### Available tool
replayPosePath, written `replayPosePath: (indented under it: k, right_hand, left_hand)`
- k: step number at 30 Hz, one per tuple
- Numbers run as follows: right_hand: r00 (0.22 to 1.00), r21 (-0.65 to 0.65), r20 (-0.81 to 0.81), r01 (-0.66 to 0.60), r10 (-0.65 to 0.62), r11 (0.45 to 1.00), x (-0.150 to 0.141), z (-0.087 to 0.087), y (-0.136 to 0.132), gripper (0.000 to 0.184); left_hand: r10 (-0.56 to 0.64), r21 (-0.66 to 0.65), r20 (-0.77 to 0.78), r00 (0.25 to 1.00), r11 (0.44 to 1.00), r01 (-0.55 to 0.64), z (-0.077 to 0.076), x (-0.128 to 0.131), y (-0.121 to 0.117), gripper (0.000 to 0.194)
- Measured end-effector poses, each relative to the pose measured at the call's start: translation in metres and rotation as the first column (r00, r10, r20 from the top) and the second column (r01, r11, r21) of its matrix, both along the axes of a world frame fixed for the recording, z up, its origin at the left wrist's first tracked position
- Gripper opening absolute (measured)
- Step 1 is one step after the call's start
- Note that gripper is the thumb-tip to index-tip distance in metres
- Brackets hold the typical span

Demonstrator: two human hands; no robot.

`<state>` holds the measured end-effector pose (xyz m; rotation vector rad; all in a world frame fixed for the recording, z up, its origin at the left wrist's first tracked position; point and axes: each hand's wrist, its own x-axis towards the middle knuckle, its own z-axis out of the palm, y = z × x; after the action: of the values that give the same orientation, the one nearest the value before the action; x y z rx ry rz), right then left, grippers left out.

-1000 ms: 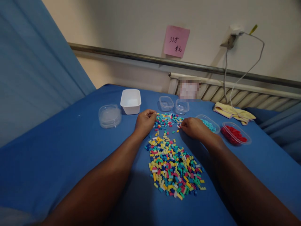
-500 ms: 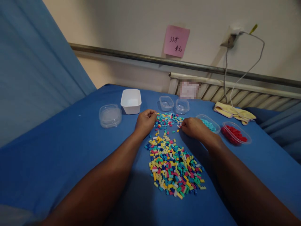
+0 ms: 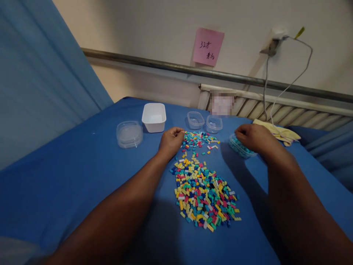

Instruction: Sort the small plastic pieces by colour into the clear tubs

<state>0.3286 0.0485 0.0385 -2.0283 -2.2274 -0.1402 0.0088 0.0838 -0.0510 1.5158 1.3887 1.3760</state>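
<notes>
My left hand (image 3: 171,141) rests at the left edge of a small spread of building bricks (image 3: 197,139), its fingers pinched together; whatever they hold is too small to make out. Above a clear tub of turquoise bricks (image 3: 242,150) hovers my right hand (image 3: 252,136), fingers closed and pointing down, hiding part of the tub. I cannot see what is in those fingers. Closer to me lies a larger pile of mixed bricks (image 3: 205,195) in yellow, blue, green, red and white. The red bricks' tub is hidden behind my right arm.
Two clear tubs, a left one (image 3: 195,120) and a right one (image 3: 214,124), stand at the back. Left of them are a white bin (image 3: 153,117) and stacked clear lids (image 3: 129,134). A yellow cloth (image 3: 278,131) lies at the right near a hanging cable (image 3: 293,81).
My right hand has moved right and up, from the edge of the small brick spread to above the turquoise tub. My left hand has stayed almost still.
</notes>
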Motion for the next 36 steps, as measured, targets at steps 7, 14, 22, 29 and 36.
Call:
replayPosePath:
  k: [7,14,22,29,36]
  right_hand:
    - [0.988,-0.057,0.110,0.115,-0.109,0.992,0.009,0.001,-0.006,0.032]
    - [0.881,-0.063,-0.208,-0.445,0.424,0.893,-0.087,-0.038,-0.008,0.052]
    - [0.852,-0.036,-0.222,-0.493,0.474,0.869,-0.092,-0.041,-0.007,0.051]
    - [0.803,-0.102,-0.234,-0.580,0.547,0.808,-0.095,-0.041,-0.011,0.046]
    - [0.829,-0.053,-0.287,-0.514,0.480,0.856,-0.084,-0.035,-0.008,0.040]
  left_hand:
    - [-0.005,0.003,-0.015,1.000,1.000,0.005,-0.007,-0.002,0.006,0.024]
    - [-0.002,-0.003,0.002,1.000,1.000,0.002,-0.004,0.001,0.003,0.022]
    - [-0.011,0.014,-0.019,1.000,1.000,0.011,-0.008,0.001,0.003,0.021]
    - [-0.025,0.021,0.018,1.000,0.999,0.025,-0.005,0.002,0.001,0.018]
    - [-0.028,0.026,0.007,1.000,0.999,0.027,-0.006,0.002,0.001,0.019]
